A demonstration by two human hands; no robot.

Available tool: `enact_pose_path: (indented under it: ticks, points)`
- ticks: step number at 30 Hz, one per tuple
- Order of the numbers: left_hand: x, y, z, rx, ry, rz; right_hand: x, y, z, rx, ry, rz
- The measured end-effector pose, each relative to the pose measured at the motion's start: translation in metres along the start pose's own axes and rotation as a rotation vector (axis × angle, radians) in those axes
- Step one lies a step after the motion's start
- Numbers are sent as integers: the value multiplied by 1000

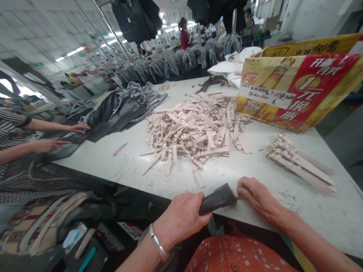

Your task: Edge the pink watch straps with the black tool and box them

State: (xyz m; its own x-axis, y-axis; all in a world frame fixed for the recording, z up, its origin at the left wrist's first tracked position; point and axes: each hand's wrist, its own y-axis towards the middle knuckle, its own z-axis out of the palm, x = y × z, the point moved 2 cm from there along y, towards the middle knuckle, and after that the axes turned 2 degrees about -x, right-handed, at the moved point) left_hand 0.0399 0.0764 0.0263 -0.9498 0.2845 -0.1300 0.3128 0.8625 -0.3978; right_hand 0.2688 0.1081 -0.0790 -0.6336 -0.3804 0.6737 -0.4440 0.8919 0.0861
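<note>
At the table's front edge my left hand (185,211), with a silver bracelet at the wrist, is wrapped round a flat black piece (218,198). Just right of that piece's end is my right hand (255,194), its fingers curled together; what they pinch, if anything, is hidden. Beyond both hands lies a large loose pile of pale pink straps (195,128) with gold buckles. A neater bundle of the same straps (303,164) rests on the table to the right of my right hand.
A yellow and red carton (300,87) stands at the table's right back. Red-handled snips (120,149) lie left of the pile. At the left, a person's hands (56,136) touch dark material near grey pieces (121,107).
</note>
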Motion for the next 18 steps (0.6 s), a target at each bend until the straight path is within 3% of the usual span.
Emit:
enact_pose_path:
  ticks: [12, 18]
  points:
    - [8, 11, 3, 12, -195, -5, -4, 1, 0, -31, -3, -10]
    - [16, 4, 3, 16, -145, -35, 0, -1, -3, -16, 85, -48]
